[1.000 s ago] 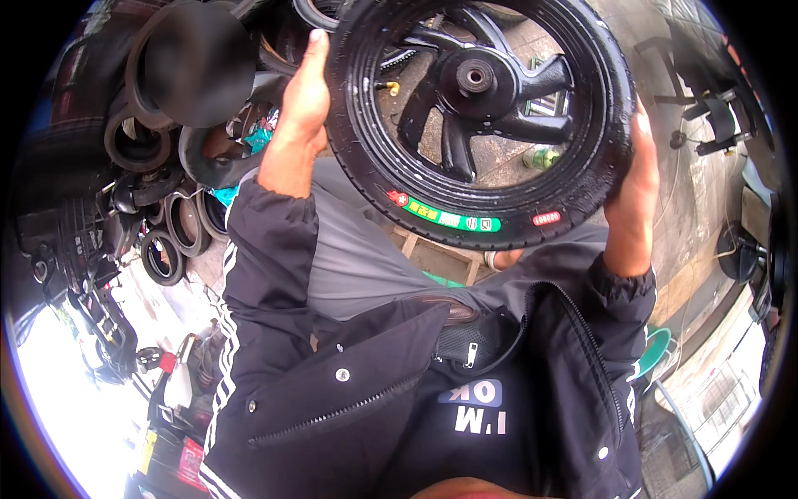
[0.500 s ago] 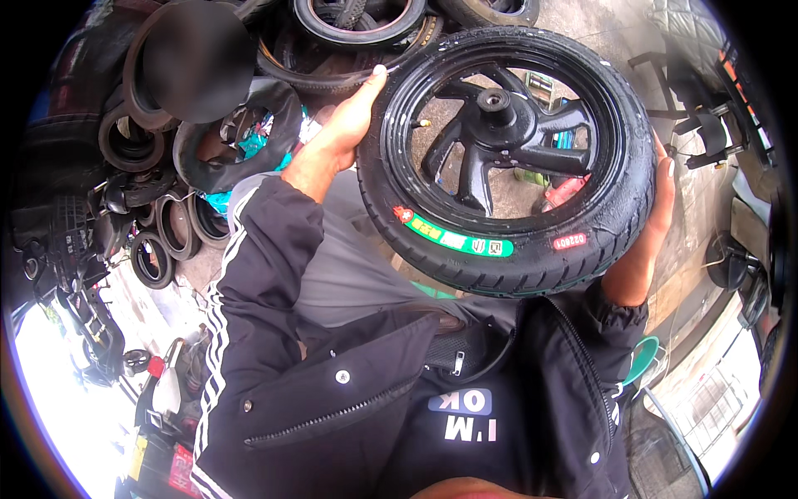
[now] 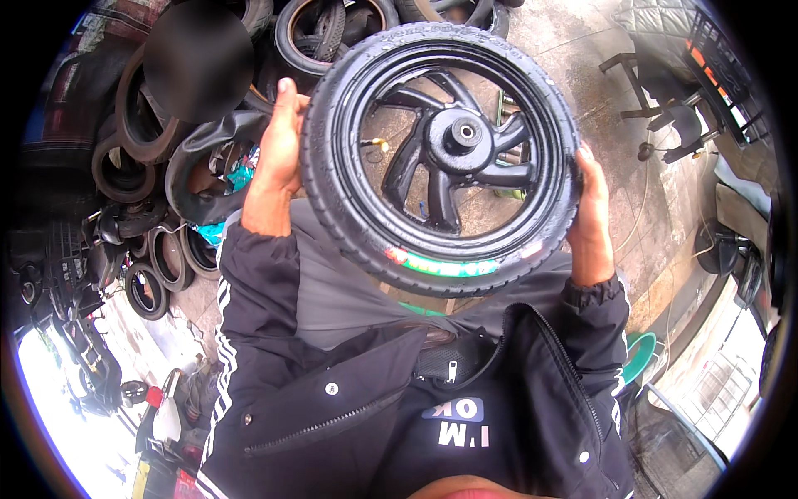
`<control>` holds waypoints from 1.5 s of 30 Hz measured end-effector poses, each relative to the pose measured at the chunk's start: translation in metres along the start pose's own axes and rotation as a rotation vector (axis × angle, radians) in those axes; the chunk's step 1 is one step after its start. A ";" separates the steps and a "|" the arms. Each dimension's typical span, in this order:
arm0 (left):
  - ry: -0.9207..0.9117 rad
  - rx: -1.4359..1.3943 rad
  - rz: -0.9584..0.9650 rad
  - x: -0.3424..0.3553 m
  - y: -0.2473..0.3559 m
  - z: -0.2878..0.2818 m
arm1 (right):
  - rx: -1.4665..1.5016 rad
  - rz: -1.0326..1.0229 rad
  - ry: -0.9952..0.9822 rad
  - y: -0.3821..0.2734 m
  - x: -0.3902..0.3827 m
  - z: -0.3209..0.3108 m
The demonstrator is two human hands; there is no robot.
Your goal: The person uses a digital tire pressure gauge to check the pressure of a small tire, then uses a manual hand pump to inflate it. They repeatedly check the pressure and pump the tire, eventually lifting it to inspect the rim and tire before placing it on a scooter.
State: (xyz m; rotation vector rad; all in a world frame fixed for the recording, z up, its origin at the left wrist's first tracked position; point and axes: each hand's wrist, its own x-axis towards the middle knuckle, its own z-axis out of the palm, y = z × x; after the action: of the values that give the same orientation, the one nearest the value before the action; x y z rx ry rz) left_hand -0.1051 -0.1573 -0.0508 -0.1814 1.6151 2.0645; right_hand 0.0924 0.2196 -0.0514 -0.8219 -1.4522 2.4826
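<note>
Between my two hands I hold up a wheel with its tire (image 3: 347,212), raised in front of my lap. Its rim and curved spokes are glossy black, with a hub (image 3: 461,137) at the centre and a brass-coloured valve stem (image 3: 378,145) on the left. A green and red label (image 3: 440,264) runs along the near sidewall. My left hand (image 3: 283,141) presses the tire's left side, thumb up, its other fingers partly behind the tread. At the right side my right hand (image 3: 592,204) grips the tread, with most of its fingers hidden behind the tire.
Several loose tires (image 3: 148,291) lie piled on the left, and more tires (image 3: 287,37) are heaped beyond the wheel. A black inner tube (image 3: 184,179) lies near my left arm. On the right are a metal stand (image 3: 636,87) and a green basin (image 3: 640,356) on the floor.
The wheel has moved left and turned to face me more squarely, both hands moving with it. Its label now looks foreshortened and blurred.
</note>
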 end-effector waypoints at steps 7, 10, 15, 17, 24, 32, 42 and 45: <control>-0.022 -0.054 0.094 -0.011 0.012 -0.004 | 0.096 0.084 -0.020 0.011 -0.001 0.015; -0.018 -0.036 0.084 -0.010 0.013 -0.005 | 0.117 0.120 0.027 0.017 -0.001 0.017; 0.008 -0.006 0.077 -0.009 0.011 -0.004 | 0.118 0.169 0.024 0.024 0.001 0.014; -0.048 0.030 0.094 -0.011 0.012 -0.007 | 0.103 0.168 0.055 0.026 0.000 0.015; -0.133 0.103 0.158 -0.012 0.014 -0.006 | 0.116 0.125 0.092 0.031 0.001 0.011; -0.046 0.055 0.092 -0.024 0.021 0.011 | 0.117 0.064 0.081 0.035 -0.016 0.029; -0.120 0.184 0.131 -0.014 0.015 0.002 | 0.145 0.132 0.103 0.067 -0.030 0.028; -0.129 0.189 0.111 -0.011 0.014 0.005 | 0.165 0.141 0.128 0.061 -0.031 0.027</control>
State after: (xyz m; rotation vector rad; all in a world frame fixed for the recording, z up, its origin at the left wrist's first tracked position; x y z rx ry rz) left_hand -0.1006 -0.1582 -0.0328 0.1074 1.7614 1.9454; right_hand 0.1125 0.1556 -0.0806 -1.0615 -1.1683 2.5539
